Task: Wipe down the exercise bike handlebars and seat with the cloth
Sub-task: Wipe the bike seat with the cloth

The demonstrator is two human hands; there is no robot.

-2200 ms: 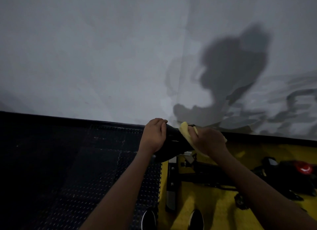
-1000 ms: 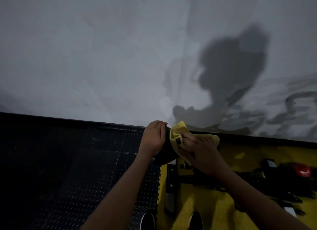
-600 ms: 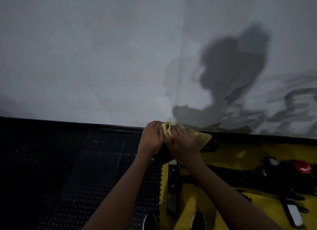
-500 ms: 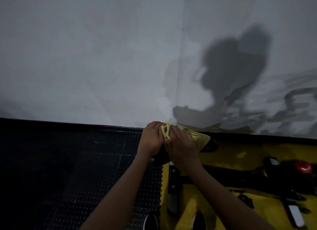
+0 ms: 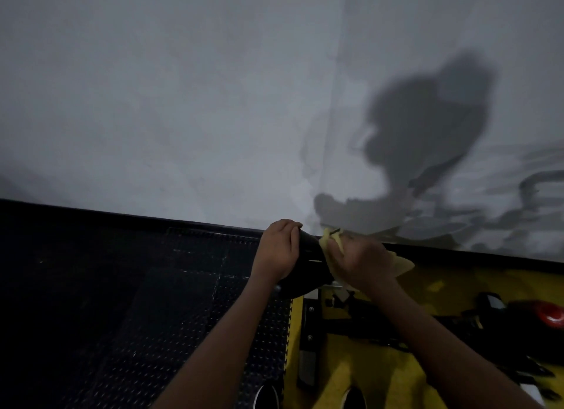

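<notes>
- Black rubber mat (image 5: 128, 302) with small studs covers the floor on the left; on the right the floor (image 5: 457, 283) is yellow.
- Grey wall (image 5: 152, 103) fills the upper part and carries the shadow of a person.
- Left hand (image 5: 279, 251) grips the black seat (image 5: 308, 265) with curled fingers.
- Right hand (image 5: 361, 263) holds the yellow cloth (image 5: 399, 263), pressed on the seat just beside the left hand.
- Two shoes (image 5: 265, 396) show at the bottom edge.

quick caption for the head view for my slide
Left hand grips the black bike seat while the right hand rubs it with a yellow cloth.
</notes>
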